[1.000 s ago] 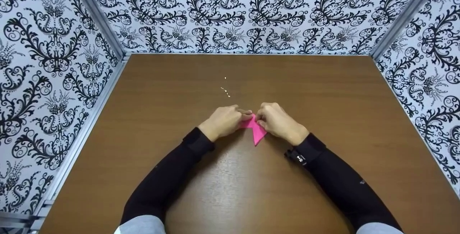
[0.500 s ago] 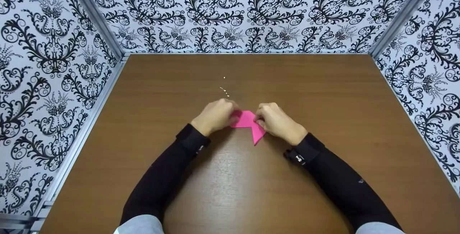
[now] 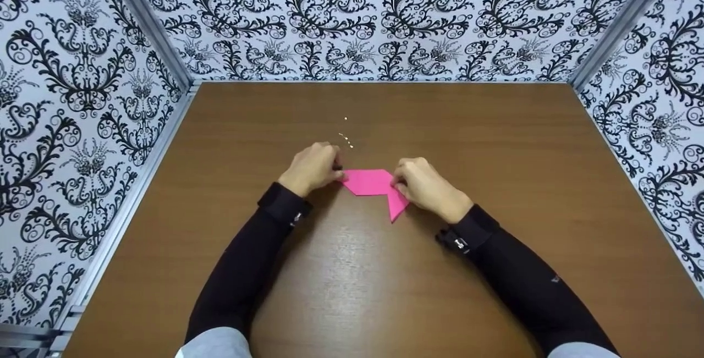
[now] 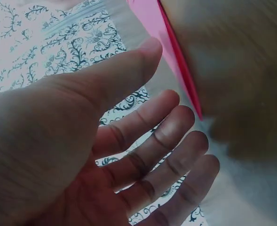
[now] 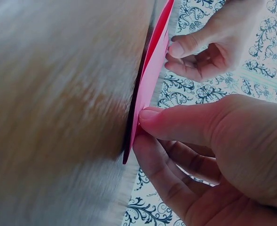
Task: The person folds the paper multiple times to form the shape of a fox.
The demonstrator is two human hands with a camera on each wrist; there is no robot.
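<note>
A folded piece of bright pink paper (image 3: 367, 182) lies on the wooden table, with a flat band to the left and a pointed flap angled toward the person at the right. At its right end, my right hand (image 3: 429, 186) pinches the paper between thumb and index finger, as the right wrist view shows. My left hand (image 3: 312, 166) is at the left end, its thumb (image 4: 150, 54) touching the paper. The other fingers of that hand are spread and loosely bent in the left wrist view, apart from the thumb. Part of the right end is hidden under the right hand.
Small white specks (image 3: 346, 138) mark the brown table (image 3: 495, 138) beyond the paper. Patterned black-and-white walls (image 3: 352, 22) enclose the back and sides, with metal frame posts (image 3: 146, 22) at the corners. Black bands cover both forearms.
My left hand has slid left along the paper to its far left end, uncovering the flat band. My right hand has stayed in place on the right end.
</note>
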